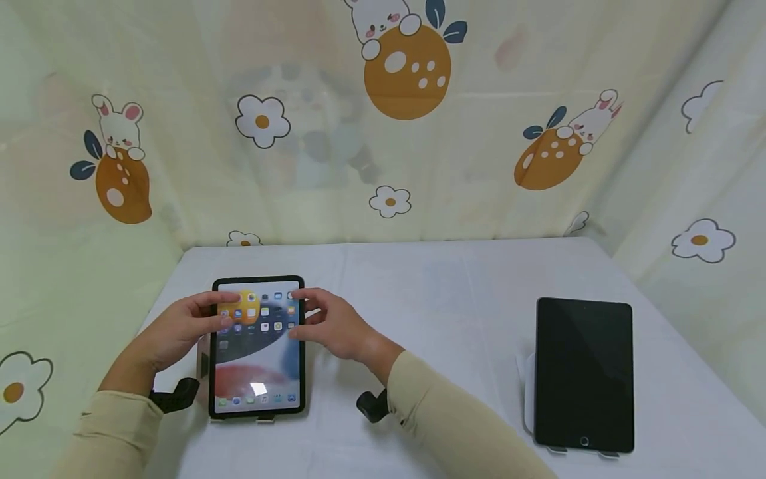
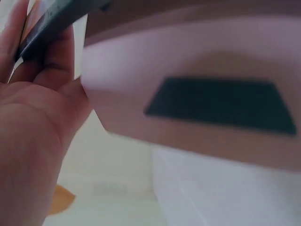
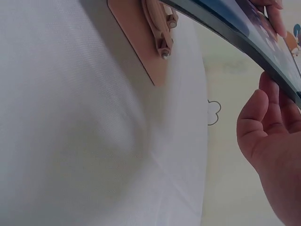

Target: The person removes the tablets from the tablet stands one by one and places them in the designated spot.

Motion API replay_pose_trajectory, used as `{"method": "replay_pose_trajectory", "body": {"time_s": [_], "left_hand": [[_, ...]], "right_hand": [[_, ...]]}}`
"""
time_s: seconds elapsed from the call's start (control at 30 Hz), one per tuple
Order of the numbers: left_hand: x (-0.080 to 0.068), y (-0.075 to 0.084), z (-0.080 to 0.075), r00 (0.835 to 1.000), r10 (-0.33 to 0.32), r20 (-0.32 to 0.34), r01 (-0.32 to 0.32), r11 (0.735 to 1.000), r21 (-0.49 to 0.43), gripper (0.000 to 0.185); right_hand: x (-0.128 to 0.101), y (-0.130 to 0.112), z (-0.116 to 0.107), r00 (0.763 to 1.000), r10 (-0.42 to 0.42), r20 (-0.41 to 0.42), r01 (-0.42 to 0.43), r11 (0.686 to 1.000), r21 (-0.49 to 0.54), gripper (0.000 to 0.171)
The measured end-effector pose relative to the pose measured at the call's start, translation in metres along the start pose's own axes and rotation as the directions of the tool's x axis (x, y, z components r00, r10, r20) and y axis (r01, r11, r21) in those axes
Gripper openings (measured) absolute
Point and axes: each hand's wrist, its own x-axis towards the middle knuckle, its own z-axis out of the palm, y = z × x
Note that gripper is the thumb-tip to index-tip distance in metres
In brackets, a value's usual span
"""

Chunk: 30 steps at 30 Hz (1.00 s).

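A black-framed tablet [image 1: 257, 362] with a lit screen of app icons leans back on a stand at the left of the white table. My left hand [image 1: 176, 329] grips its upper left edge, thumb and a finger over the screen's border. On the opposite edge, my right hand [image 1: 341, 326] holds the frame between fingers in front and others curled behind. In the right wrist view, the stand [image 3: 136, 37] shows a pinkish base plate and a hinge under the tablet [image 3: 242, 21]. A pinkish panel [image 2: 122, 89] with a dark trapezoid fills much of the left wrist view.
A second tablet [image 1: 584, 372], its screen dark and a round button at the bottom, stands on a white stand [image 1: 529, 399] at the table's right. Patterned curtains [image 1: 323, 159] surround the white-covered table [image 1: 443, 319] at the back and sides.
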Motion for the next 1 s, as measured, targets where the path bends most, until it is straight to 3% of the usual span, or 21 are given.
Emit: {"method": "replay_pose_trajectory", "body": {"time_s": [0.27,0.53,0.7,1.0], "left_hand": [[0.007,0.017,0.014,0.999,0.016,-0.052,-0.012,0.996,0.092,0.048],[0.016,0.029,0.033,0.999,0.023,-0.04,-0.02,0.997,0.072,0.046],[0.021,0.035,0.043,1.0,-0.003,-0.023,0.003,1.0,0.031,0.047],[0.033,0.038,0.063,1.0,-0.019,-0.011,0.019,1.0,0.019,0.047]], "right_hand": [[-0.005,-0.001,-0.01,0.996,-0.042,-0.08,0.044,0.999,0.028,0.055],[-0.011,0.0,-0.022,0.987,-0.042,-0.152,0.044,0.999,0.013,0.055],[-0.013,0.0,-0.031,0.989,-0.014,-0.15,0.026,0.997,0.075,0.057],[-0.028,0.007,-0.05,0.985,0.006,-0.172,0.01,0.996,0.091,0.058]]}}
